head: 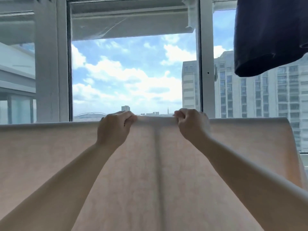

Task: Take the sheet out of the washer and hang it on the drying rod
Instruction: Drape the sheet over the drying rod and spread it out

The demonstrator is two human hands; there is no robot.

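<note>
Two hands hold the top fold of a pale pink sheet (66, 155) that hangs draped at about head height in front of a window (133, 72). The left hand (115, 127) and the right hand (191, 124) lie near each other at the middle of the fold, each with fingers curled and thumb closed, pinching a small gather of cloth. Between them the edge is lifted slightly above the line it keeps on either side. The sheet runs out of view to the left and ends in a rounded shoulder on the right; it falls smooth toward the camera, with one dark vertical crease (157, 164) below the gap between the hands.

The drying rod itself is not visible; it probably lies under the fold, hidden by the cloth. A dark garment (270, 35) hangs at upper right, well apart from the sheet.

Handling, as judged from the drape: the cloth is soft and limp, without stiffness of its own, and light lets through it faintly, which suggests a thin weave. Fresh from a washer, it is likely damp, so heavier than it looks and inclined to cling to itself. It is not fragile and not slippery under a pinch. The best hold is the top fold, taken close to the rod, with the hands working outward to spread the cloth evenly. An uneven overhang could let the weight drag the sheet off one side.
</note>
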